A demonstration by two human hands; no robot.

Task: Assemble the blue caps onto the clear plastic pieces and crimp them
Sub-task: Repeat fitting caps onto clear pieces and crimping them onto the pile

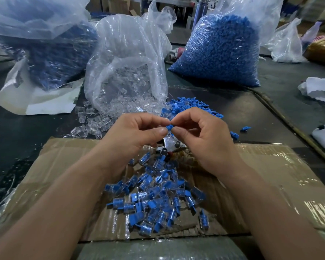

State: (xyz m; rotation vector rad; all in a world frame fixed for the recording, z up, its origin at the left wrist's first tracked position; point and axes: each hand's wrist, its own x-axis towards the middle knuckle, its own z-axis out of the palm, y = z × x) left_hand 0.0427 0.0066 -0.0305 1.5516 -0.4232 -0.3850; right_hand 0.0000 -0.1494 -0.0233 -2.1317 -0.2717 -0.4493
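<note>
The blue cap (169,127) is held above the worktop (233,109), its long axis running from the left hand (137,133) to the right hand (202,136). Each grip pinches one end, both equally near. Behind, an open bag (124,44) holds clear pieces (128,87). A second bag (255,12) holds blue caps.

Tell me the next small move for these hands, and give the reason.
Probably let the left hand go and reach for one loose clear piece beside the bag. It and the right hand pinch only a blue cap; no clear piece shows in their fingers, and the finished pile on the cardboard has caps seated in clear pieces.
</note>
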